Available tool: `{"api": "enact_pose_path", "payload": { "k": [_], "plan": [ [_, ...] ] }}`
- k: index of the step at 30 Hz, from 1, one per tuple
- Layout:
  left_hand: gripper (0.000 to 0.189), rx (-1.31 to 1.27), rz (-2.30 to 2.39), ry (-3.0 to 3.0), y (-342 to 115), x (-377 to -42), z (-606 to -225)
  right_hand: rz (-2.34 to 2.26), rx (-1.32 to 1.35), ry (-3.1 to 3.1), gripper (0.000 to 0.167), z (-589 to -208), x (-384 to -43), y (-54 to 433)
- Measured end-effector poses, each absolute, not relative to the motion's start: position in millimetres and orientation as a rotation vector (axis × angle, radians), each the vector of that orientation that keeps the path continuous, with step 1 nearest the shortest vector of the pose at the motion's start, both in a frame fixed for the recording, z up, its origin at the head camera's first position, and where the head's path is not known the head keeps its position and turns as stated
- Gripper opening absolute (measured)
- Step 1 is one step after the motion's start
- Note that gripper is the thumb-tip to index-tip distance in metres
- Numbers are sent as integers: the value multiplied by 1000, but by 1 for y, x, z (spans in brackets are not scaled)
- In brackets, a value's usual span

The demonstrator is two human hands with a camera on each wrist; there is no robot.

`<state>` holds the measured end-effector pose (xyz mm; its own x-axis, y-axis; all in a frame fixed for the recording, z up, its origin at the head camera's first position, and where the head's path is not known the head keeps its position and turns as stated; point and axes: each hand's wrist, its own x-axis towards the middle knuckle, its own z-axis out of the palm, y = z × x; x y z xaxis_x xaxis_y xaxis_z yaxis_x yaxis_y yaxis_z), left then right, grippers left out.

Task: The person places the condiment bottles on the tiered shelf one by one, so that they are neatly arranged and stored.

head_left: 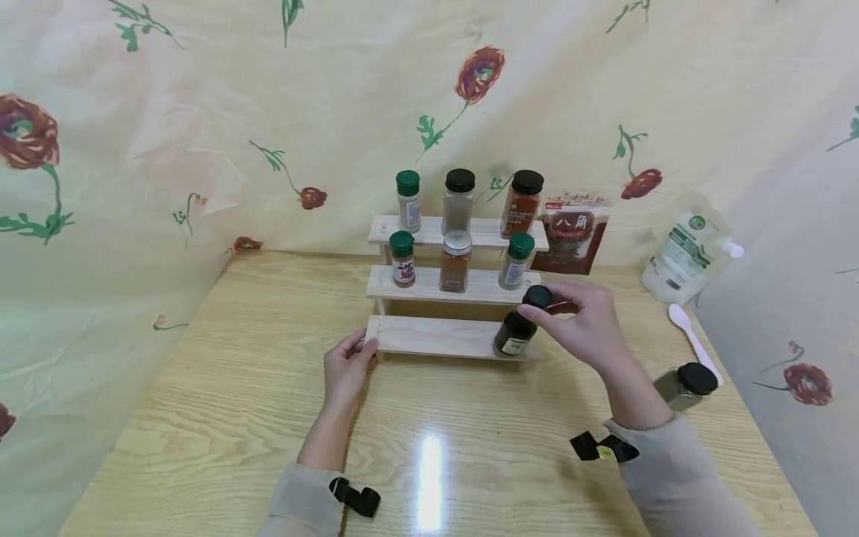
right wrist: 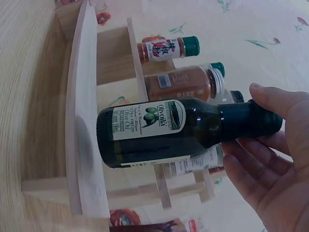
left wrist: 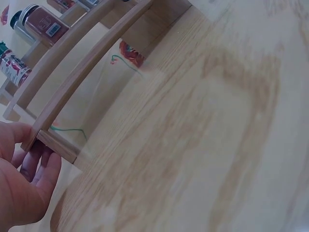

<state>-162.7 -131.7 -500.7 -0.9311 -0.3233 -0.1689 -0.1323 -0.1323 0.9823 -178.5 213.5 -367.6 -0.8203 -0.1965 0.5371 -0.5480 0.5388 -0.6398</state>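
My right hand (head_left: 590, 324) pinches the black cap of a dark glass olive oil bottle (right wrist: 200, 123) between thumb and fingers. The bottle leans slightly, its base at the right end of the lowest step of a three-step wooden rack (head_left: 432, 335); whether it bears on the wood I cannot tell. At the rack's left end, my left hand (head_left: 347, 367) grips the lowest board, thumb uppermost and fingers around its edge. On the middle step stand a green-capped red jar (head_left: 403, 270), a silver-lidded spice jar (head_left: 455, 270) and another green-capped jar (head_left: 514, 270).
Three more jars, including a red-brown one (head_left: 520, 209), line the top step. Behind the rack's right end stands a brown packet (head_left: 570, 237). Farther right are a white pouch (head_left: 684, 253), a pale spoon (head_left: 691, 332) and a black-lidded jar (head_left: 676, 389) beside my right forearm.
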Motion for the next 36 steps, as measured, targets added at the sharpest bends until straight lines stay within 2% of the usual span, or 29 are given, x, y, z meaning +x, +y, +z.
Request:
{"api": "enact_pose_path", "payload": {
  "k": [7,20,36],
  "plan": [
    [34,509,-2210,-1973,-132,-164,-502,1199,621,-2430,22,-368,-185,198],
    [36,497,-2220,-1957,-133,-165,-503,1351,565,-2511,28,-372,-193,167],
    [38,484,-2225,-1951,-133,-164,-502,1354,706,-2464,26,-378,-213,118]
  ]
}}
